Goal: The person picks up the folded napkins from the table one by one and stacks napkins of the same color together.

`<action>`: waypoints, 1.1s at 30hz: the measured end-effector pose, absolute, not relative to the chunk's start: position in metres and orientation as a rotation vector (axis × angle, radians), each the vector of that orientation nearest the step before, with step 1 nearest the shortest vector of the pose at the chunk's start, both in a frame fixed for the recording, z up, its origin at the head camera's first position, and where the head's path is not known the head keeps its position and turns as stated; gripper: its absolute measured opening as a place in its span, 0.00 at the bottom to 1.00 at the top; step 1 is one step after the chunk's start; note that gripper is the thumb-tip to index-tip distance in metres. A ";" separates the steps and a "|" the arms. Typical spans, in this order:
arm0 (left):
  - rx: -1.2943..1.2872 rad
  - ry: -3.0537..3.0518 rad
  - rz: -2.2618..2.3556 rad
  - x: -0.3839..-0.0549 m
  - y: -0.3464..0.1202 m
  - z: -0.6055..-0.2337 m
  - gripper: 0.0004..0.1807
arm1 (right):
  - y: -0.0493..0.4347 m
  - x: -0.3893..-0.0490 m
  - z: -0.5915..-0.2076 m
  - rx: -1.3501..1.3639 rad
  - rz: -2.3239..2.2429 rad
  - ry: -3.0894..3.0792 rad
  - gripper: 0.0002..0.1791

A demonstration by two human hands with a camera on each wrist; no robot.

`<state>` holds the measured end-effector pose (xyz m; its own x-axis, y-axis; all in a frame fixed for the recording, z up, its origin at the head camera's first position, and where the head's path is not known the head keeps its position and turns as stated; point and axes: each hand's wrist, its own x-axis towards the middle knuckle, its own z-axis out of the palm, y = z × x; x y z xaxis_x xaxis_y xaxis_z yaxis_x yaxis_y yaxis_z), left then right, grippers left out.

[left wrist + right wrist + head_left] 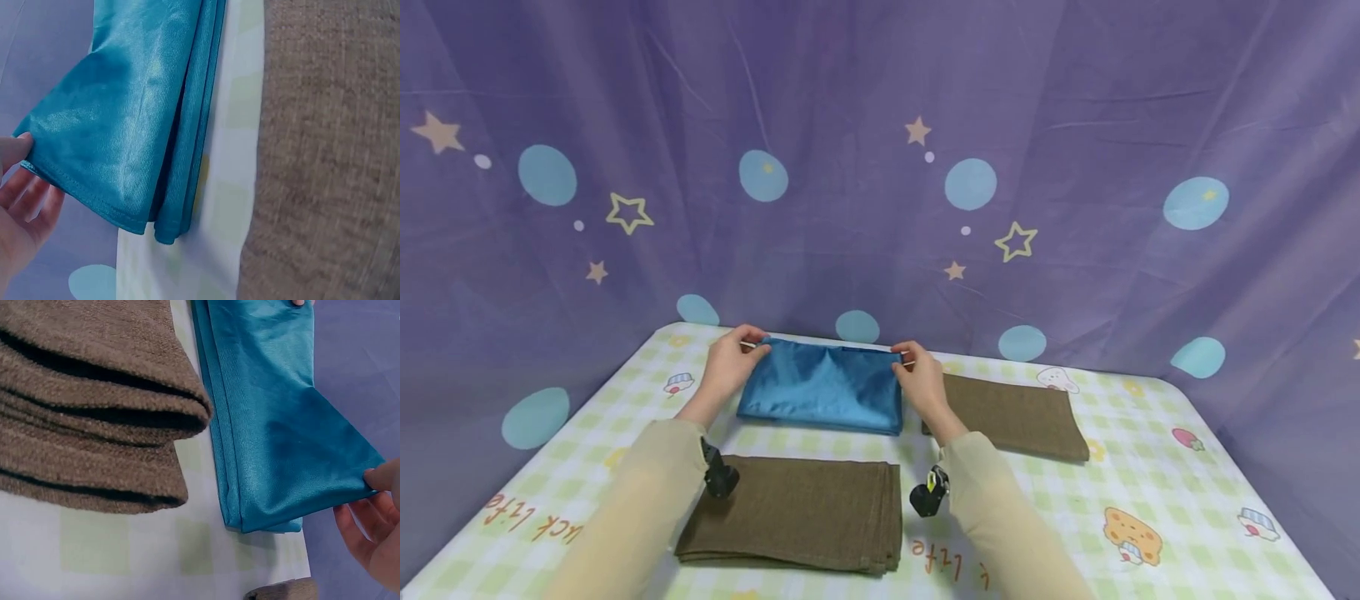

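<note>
A shiny teal-blue folded cloth (823, 387) lies toward the far side of the table. My left hand (733, 360) pinches its far left corner between thumb and fingers. At the far right corner, my right hand (921, 379) pinches the fabric the same way. Both wrist views show these corners lifted, with the folded layers below resting on the table; the left wrist view has the blue cloth (125, 125) drawn up toward the thumb. In the right wrist view, stacked layers show along the near side of the blue cloth (269, 437).
A thick folded brown cloth (797, 508) lies nearest me, between my forearms. Another folded brown cloth (1015, 417) sits to the right, partly behind my right hand. A green-and-white checked tablecloth (1150, 467) covers the table, and a purple patterned curtain (865, 250) hangs behind it.
</note>
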<state>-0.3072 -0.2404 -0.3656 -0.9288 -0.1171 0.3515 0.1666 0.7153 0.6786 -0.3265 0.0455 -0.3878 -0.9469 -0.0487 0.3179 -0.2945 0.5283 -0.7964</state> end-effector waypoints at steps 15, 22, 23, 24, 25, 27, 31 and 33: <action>0.013 -2.568 -1.093 -0.318 -0.236 -0.377 0.12 | 0.049 -0.335 -0.405 0.240 1.494 -2.526 0.21; 0.051 -2.584 -1.086 -0.322 -0.232 -0.382 0.11 | 0.050 -0.336 -0.410 0.191 1.521 -2.538 0.25; 0.057 -2.585 -1.085 -0.323 -0.232 -0.382 0.11 | 0.050 -0.336 -0.411 0.189 1.522 -2.540 0.25; 0.062 -2.586 -1.085 -0.324 -0.231 -0.383 0.11 | 0.050 -0.336 -0.411 0.186 1.520 -2.541 0.26; 0.068 -2.590 -1.087 -0.325 -0.231 -0.384 0.12 | 0.050 -0.335 -0.412 0.185 1.520 -2.543 0.25; 0.069 -2.600 -1.083 -0.327 -0.231 -0.385 0.12 | 0.051 -0.335 -0.413 0.183 1.517 -2.550 0.25; 0.047 -2.622 -1.076 -0.328 -0.231 -0.387 0.11 | 0.052 -0.335 -0.416 0.177 1.515 -2.568 0.26; 0.037 -2.629 -1.073 -0.328 -0.231 -0.387 0.11 | 0.052 -0.335 -0.417 0.170 1.516 -2.577 0.27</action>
